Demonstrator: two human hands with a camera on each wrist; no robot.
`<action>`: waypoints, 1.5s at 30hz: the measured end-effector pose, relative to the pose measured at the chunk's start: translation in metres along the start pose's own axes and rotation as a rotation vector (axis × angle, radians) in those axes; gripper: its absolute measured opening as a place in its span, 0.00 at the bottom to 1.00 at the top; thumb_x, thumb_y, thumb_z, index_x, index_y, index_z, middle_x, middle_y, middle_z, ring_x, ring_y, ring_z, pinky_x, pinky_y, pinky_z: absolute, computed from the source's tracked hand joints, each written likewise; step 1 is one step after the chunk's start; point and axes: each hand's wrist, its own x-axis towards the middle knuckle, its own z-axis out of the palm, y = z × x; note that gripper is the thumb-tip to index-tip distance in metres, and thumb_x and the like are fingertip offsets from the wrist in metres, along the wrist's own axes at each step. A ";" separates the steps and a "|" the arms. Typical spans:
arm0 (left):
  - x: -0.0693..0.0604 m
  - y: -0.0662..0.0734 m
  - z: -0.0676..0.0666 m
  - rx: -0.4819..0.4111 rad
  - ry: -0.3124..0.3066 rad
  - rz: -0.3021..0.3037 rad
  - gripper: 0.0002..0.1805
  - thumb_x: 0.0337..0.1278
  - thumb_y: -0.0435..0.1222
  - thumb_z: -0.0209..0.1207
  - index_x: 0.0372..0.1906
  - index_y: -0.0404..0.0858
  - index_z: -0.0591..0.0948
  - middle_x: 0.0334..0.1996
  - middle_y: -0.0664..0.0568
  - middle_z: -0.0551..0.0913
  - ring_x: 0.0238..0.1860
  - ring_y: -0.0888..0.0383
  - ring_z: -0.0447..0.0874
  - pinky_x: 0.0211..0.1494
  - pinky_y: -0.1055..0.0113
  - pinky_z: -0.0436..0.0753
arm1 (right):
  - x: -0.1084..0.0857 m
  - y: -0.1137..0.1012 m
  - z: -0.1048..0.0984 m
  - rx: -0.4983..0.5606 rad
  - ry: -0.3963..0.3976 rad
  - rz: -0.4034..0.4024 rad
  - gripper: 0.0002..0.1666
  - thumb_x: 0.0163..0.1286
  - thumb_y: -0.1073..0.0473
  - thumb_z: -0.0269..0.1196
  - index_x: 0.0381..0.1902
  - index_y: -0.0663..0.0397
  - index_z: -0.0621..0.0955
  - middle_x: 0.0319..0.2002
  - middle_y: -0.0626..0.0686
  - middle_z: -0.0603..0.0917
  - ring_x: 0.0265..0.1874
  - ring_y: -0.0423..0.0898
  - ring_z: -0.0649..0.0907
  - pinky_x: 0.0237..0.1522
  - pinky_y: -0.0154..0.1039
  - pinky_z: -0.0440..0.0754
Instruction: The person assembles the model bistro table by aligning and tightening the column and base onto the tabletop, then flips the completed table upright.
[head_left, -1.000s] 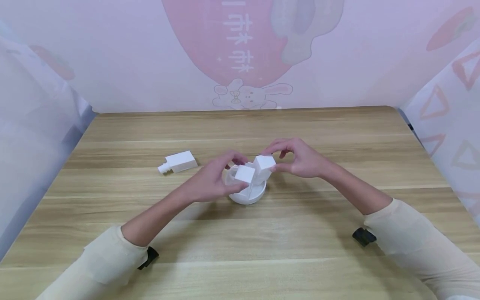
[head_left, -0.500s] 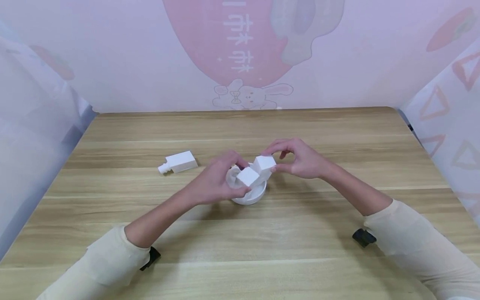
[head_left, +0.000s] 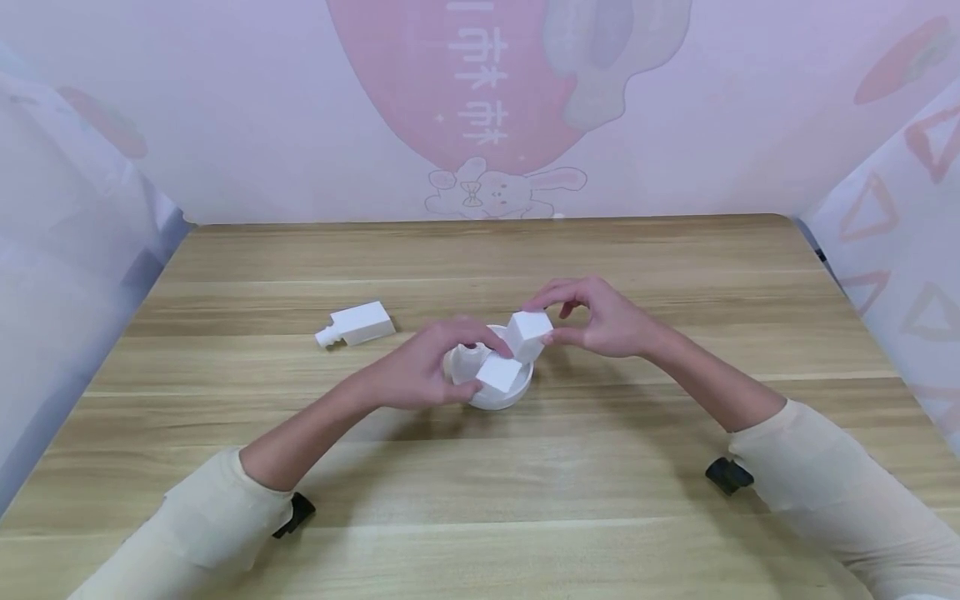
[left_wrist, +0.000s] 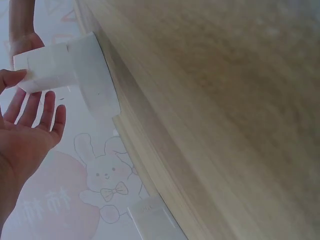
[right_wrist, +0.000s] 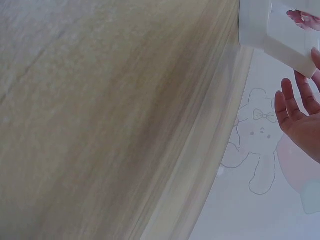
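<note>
Near the middle of the table, a round white bowl [head_left: 491, 403] holds two white square-ended bottles, both standing tilted with their flat ends up. My left hand [head_left: 423, 367] pinches the left bottle [head_left: 498, 373] between thumb and forefinger. On the other side, my right hand [head_left: 596, 321] holds the right bottle [head_left: 528, 329] by its upper end with thumb and fingertips. The bottles touch or nearly touch; their lower ends are hidden in the bowl. In the left wrist view the bowl [left_wrist: 95, 75] stands on the table, fingers beside the bottle.
Another white square bottle [head_left: 362, 322] with a narrow stepped neck lies on its side to the left. The wood-grain table [head_left: 480, 500] ends at a printed curtain [head_left: 300, 125] behind, with more printed cloth at both sides.
The left bottle first leaned right against the other one, then dropped lower and toward me. My left hand shifted its grip along with it. The right hand and its bottle have stayed put.
</note>
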 end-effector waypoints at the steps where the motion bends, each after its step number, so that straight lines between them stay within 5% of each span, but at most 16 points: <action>1: 0.000 0.000 0.000 0.000 -0.014 0.005 0.23 0.50 0.23 0.67 0.54 0.38 0.85 0.53 0.50 0.87 0.59 0.50 0.79 0.64 0.48 0.75 | 0.000 0.000 0.000 0.003 -0.001 0.001 0.21 0.60 0.72 0.74 0.52 0.64 0.87 0.49 0.58 0.89 0.50 0.53 0.83 0.50 0.57 0.80; 5: -0.001 0.003 0.000 -0.008 -0.018 -0.006 0.25 0.50 0.24 0.69 0.56 0.35 0.81 0.54 0.49 0.85 0.59 0.48 0.79 0.66 0.46 0.75 | 0.000 0.000 0.000 0.000 -0.001 0.002 0.20 0.60 0.72 0.74 0.52 0.64 0.87 0.49 0.58 0.88 0.50 0.53 0.83 0.49 0.56 0.80; 12: -0.003 0.010 0.009 0.124 0.108 -0.106 0.29 0.40 0.38 0.82 0.47 0.38 0.77 0.47 0.49 0.82 0.52 0.45 0.79 0.57 0.47 0.80 | 0.000 0.000 0.001 -0.001 0.000 0.021 0.21 0.60 0.73 0.73 0.53 0.63 0.87 0.50 0.57 0.89 0.51 0.52 0.83 0.50 0.56 0.79; 16: -0.004 0.014 0.011 0.172 0.132 -0.083 0.27 0.39 0.38 0.80 0.45 0.40 0.78 0.46 0.48 0.82 0.50 0.44 0.79 0.53 0.50 0.81 | 0.001 0.000 0.000 -0.004 0.000 0.019 0.21 0.60 0.73 0.73 0.53 0.62 0.88 0.49 0.57 0.89 0.50 0.52 0.83 0.50 0.56 0.79; 32: -0.010 0.010 -0.005 0.031 -0.058 -0.004 0.23 0.47 0.25 0.67 0.52 0.39 0.84 0.53 0.54 0.83 0.59 0.51 0.75 0.65 0.48 0.73 | 0.001 0.000 -0.001 -0.011 0.000 0.023 0.22 0.60 0.73 0.73 0.53 0.63 0.87 0.49 0.57 0.89 0.50 0.53 0.83 0.49 0.55 0.80; 45: -0.011 0.006 -0.010 0.053 -0.027 0.022 0.24 0.45 0.25 0.77 0.50 0.40 0.86 0.50 0.54 0.87 0.58 0.52 0.80 0.65 0.49 0.75 | 0.000 0.000 -0.001 -0.011 0.004 0.027 0.21 0.60 0.73 0.72 0.53 0.63 0.87 0.49 0.57 0.89 0.50 0.53 0.83 0.50 0.53 0.80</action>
